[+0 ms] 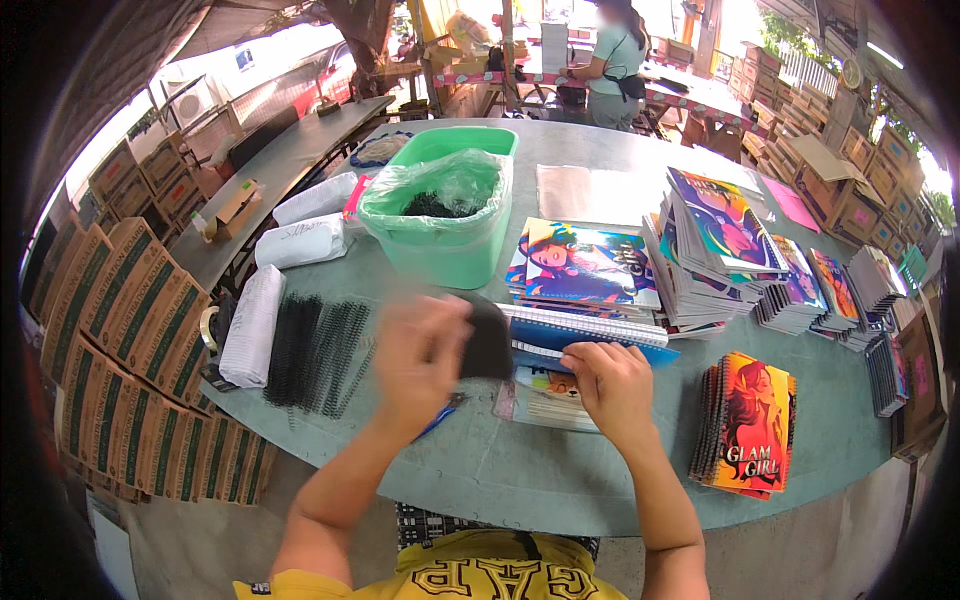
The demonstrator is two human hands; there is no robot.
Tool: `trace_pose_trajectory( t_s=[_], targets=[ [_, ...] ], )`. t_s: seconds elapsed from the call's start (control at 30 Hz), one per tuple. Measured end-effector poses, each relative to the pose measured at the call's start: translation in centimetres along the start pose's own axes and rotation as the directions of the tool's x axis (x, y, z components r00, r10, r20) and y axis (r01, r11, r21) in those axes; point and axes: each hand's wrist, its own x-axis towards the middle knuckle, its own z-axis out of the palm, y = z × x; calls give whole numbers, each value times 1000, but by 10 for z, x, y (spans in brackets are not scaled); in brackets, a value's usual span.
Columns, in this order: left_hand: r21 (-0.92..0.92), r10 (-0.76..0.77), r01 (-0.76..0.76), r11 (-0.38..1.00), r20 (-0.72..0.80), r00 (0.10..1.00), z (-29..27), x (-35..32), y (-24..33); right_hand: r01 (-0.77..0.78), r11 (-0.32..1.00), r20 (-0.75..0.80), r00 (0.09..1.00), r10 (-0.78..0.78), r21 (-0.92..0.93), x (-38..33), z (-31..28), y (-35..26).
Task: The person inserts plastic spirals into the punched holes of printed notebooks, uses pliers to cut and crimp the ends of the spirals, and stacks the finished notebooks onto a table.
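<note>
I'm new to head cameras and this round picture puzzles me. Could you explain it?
No machine here: the left hand and right hand are a person's own, bare, filmed by a wide camera worn on the head. Its lens bends straight edges. The left one is blurred beside a dark piece, so its grip is unclear. The right one's fingers are at the edge of a blue booklet. On the table are black coils, white bundles, a green bin and stacked notebooks.
</note>
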Motion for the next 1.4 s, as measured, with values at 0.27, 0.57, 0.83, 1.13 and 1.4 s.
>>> trace_pose_trajectory(
  t_s=[0.27,0.57,0.83,1.13,1.4],
  targets=[
    [-1,11,-11,1000,-185,983,-3,21,-4,-2,998,-14,1000,1,-61,-3,1,-2],
    [-133,-7,46,990,279,960,20,16,17,-390,827,153,921,359,405,-19,-35,34],
    [-178,-2,68,982,344,939,33,25,29,-377,319,177,841,511,869,-39,-11,47],
    [-221,77,15,975,403,912,39,31,44,-406,273,198,804,561,872,-42,-11,42],
    [-245,93,-30,969,250,964,58,39,57,-426,456,155,840,520,782,-41,-16,44]
  ],
)
